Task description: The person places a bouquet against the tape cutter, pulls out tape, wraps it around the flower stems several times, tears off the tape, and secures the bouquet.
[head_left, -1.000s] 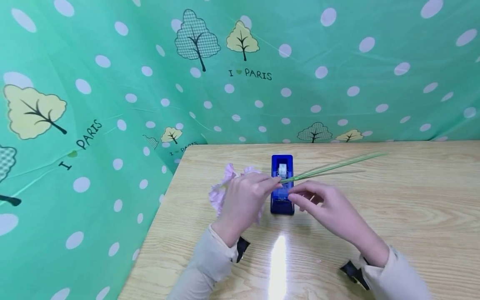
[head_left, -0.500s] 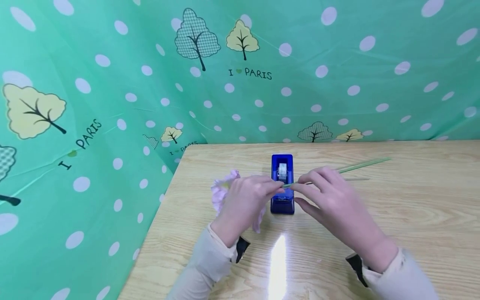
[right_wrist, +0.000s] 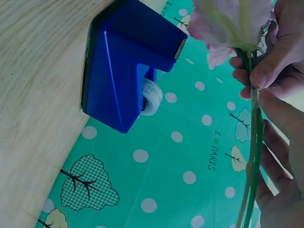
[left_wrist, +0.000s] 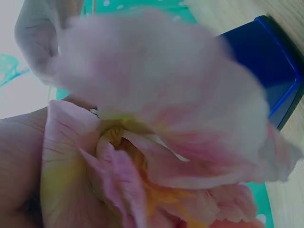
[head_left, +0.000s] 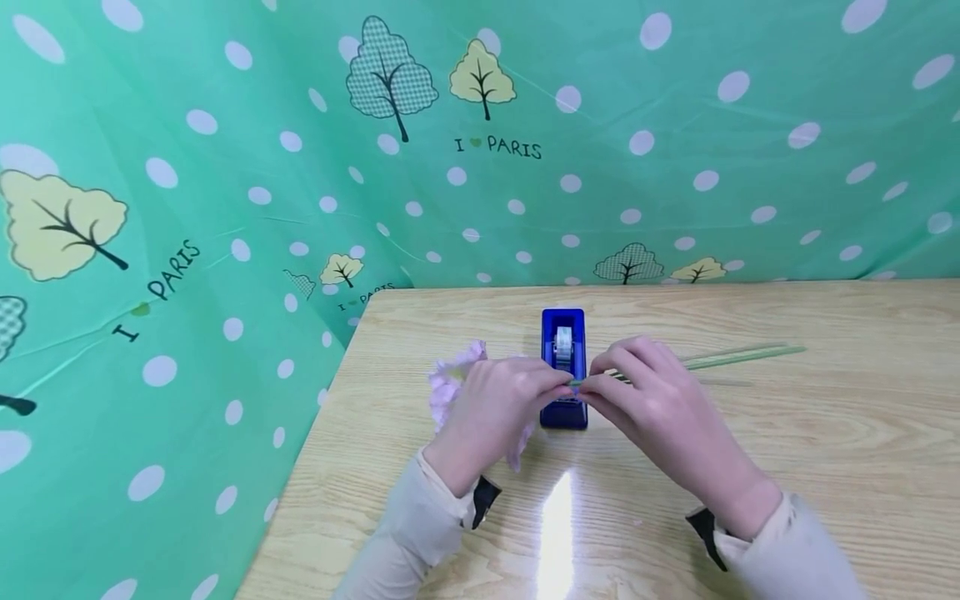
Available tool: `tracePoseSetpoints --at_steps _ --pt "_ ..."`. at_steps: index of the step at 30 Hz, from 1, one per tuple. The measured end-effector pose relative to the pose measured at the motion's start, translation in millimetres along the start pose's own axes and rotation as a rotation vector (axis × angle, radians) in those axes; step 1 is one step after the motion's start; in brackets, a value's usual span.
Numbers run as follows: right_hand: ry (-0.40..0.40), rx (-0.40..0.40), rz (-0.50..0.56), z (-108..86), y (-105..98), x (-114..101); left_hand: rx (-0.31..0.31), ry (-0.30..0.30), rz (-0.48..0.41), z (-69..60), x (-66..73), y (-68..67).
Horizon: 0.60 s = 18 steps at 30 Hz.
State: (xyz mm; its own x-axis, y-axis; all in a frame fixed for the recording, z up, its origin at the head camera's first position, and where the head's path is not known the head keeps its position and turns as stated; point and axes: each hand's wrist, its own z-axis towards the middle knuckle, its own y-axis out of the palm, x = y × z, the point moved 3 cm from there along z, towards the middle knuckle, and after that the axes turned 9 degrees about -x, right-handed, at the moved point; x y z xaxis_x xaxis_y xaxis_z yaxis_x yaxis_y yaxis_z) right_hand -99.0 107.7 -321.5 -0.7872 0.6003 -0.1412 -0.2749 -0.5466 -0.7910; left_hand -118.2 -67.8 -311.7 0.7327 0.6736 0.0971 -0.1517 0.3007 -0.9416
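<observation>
My left hand (head_left: 498, 404) pinches the green stems (right_wrist: 251, 156) of the pink flowers (head_left: 447, 385), just below the blossoms. In the left wrist view, ruffled pink petals (left_wrist: 137, 71) with a yellow-orange centre fill most of the picture. A band of clear tape (right_wrist: 255, 97) lies around the stems below the left thumb. There the right hand (head_left: 667, 421) pinches the stems, its fingertips close to the left ones. The free stem ends stick out to the right past the right hand. Directly beneath both hands' fingertips is a blue tape dispenser (head_left: 562, 321).
A roll of tape (right_wrist: 152, 97) sits in the dispenser, which stands on a light wood table (head_left: 847, 450). Behind and to the left hangs a green dotted cloth (head_left: 570, 133) printed with trees. Bright glare (head_left: 557, 533) shows on the near tabletop.
One second ago the right hand was just below the stems, apart from them; now its fingers are on them, beside the left fingertips. The stems have swung lower at their free ends.
</observation>
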Motion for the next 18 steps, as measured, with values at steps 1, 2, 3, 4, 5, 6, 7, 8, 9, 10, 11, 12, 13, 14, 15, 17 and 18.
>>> tracePoseSetpoints --at_steps 1,2,3,4,5,6,7,8,9,10,11,12,13,14,15,17,18 --pt "-0.002 0.007 0.006 -0.2 0.1 0.0 0.002 0.001 -0.002 0.0 -0.1 0.2" --pt "-0.002 0.009 0.012 -0.4 0.2 0.0 0.005 0.002 -0.005 0.0 -0.2 0.6" --pt "0.000 0.008 0.017 -0.6 0.2 0.1 0.007 0.005 -0.003 0.0 -0.2 0.9" --pt "-0.001 0.010 0.021 -0.8 0.2 0.1 0.011 0.007 -0.007 0.1 -0.4 1.3" --pt "-0.001 0.013 0.023 -0.8 0.2 0.1 0.013 0.009 -0.009 0.2 -0.4 1.6" --pt "-0.001 0.015 0.024 -0.8 0.3 0.2 0.015 0.009 -0.008 0.2 -0.4 2.0" --pt "-0.002 0.017 0.023 -0.7 0.2 0.2 0.016 0.011 -0.006 0.3 -0.4 2.5" --pt "0.000 0.018 0.025 -0.8 0.2 0.3 0.018 0.011 -0.007 0.3 -0.3 2.8" --pt "0.001 0.022 0.027 -0.8 0.2 0.4 0.018 0.013 -0.005 0.3 0.1 3.0" --pt "0.003 0.028 0.031 -0.7 0.2 0.7 0.017 0.016 -0.003 0.3 0.5 3.4" --pt "0.008 0.031 0.037 -0.8 0.2 1.0 0.018 0.021 0.006 0.2 1.1 3.5" --pt "0.014 0.033 0.044 -0.9 0.2 1.4 0.020 0.025 0.015 0.3 1.7 3.7" --pt "0.020 0.035 0.052 -1.0 0.2 1.8 0.021 0.030 0.020 0.4 2.5 3.8" --pt "0.027 0.037 0.060 -1.2 0.4 2.3 0.025 0.034 0.022 0.6 3.3 3.7" --pt "0.033 0.039 0.065 -1.4 0.6 2.8 0.027 0.037 0.023 0.7 3.8 4.2" --pt "0.044 0.045 0.075 -2.1 1.5 3.6 0.030 0.039 0.027 0.8 4.9 4.4" --pt "0.046 0.054 0.080 -2.4 2.2 3.9 0.030 0.037 0.024 0.9 5.1 4.6"
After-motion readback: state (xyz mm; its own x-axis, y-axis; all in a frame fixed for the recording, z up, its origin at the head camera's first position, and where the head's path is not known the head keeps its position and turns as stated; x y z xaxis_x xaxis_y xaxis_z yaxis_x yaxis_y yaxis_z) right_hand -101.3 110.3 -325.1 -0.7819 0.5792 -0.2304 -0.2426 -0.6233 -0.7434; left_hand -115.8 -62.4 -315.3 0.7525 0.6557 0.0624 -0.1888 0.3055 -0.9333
